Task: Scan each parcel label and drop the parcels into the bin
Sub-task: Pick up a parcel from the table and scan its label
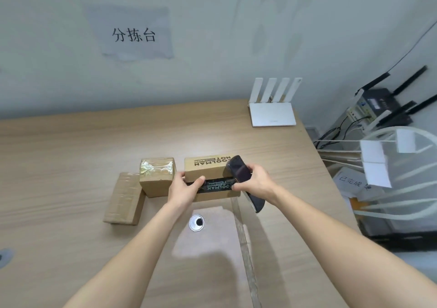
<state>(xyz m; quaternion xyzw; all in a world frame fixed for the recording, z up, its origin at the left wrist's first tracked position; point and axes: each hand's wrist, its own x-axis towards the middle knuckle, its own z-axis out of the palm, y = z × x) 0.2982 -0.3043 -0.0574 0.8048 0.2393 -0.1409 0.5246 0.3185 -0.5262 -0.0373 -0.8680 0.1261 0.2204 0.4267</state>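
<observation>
Between both hands, printed parcel (208,168) gripped by left hand (183,189); right hand (256,181) holds scanner (238,171).

- A parcel sorting station in an office corner.
- Wall sign (133,34) reads "分拣台"; cardboard parcels (157,175) sit on a wooden desk (71,156); routers (273,109) stand nearby.

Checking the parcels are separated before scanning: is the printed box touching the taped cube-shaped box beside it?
Apart. The head view shows a strip of table between the printed box and the taped box.

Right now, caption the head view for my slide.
Left hand grips the printed parcel while right hand holds the scanner over it.
</observation>
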